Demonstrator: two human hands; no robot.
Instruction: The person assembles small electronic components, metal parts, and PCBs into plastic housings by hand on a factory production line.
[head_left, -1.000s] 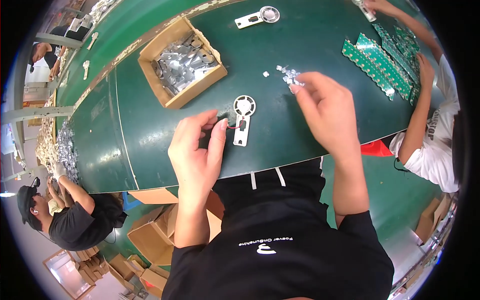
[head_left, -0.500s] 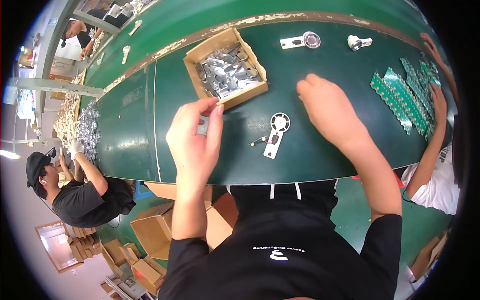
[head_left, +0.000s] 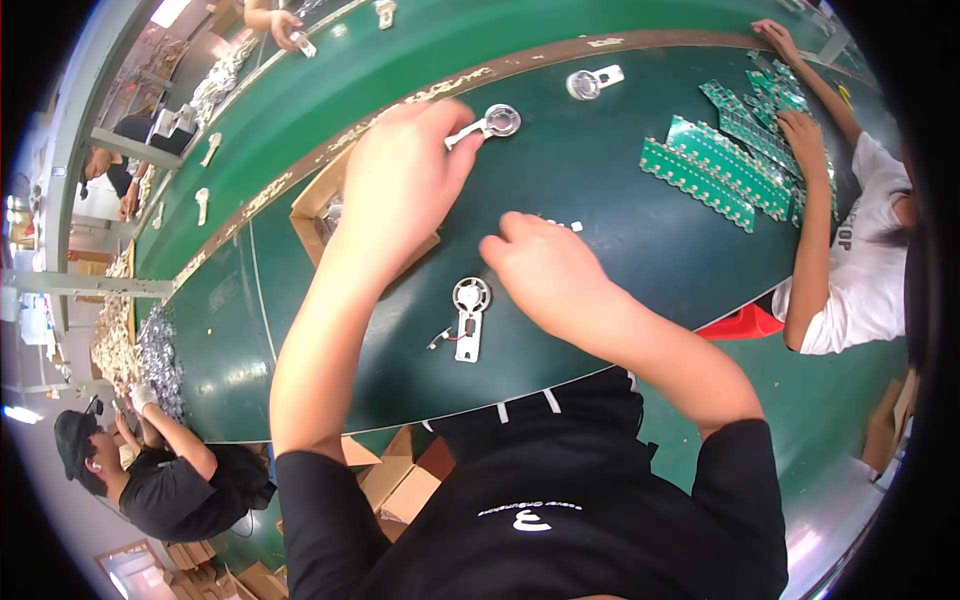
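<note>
My left hand (head_left: 405,180) reaches over the cardboard box (head_left: 308,235), thumb and forefinger closed on the handle end of a white part with a round ring head (head_left: 500,121). Grey metal pieces show partly in the box; my hand and forearm hide the rest. My right hand (head_left: 545,262) hovers over the green table with its fingers curled; what they hold, if anything, is hidden. Just beyond its knuckles shows a small white piece (head_left: 576,226). Between my forearms lies another white part with a spoked round head (head_left: 469,318), thin wires at its side.
A similar white part (head_left: 592,84) lies farther back. Green circuit boards (head_left: 715,170) are stacked at the right, where a co-worker's hand (head_left: 803,140) rests. Beyond the table's raised edge (head_left: 540,58) runs a green belt (head_left: 300,110) with scattered white parts. Another person (head_left: 170,465) works at the left.
My left hand has moved from the box's near corner, across it, to the white part behind. The view has swung, shifting the table's things leftward. My right hand stays curled.
</note>
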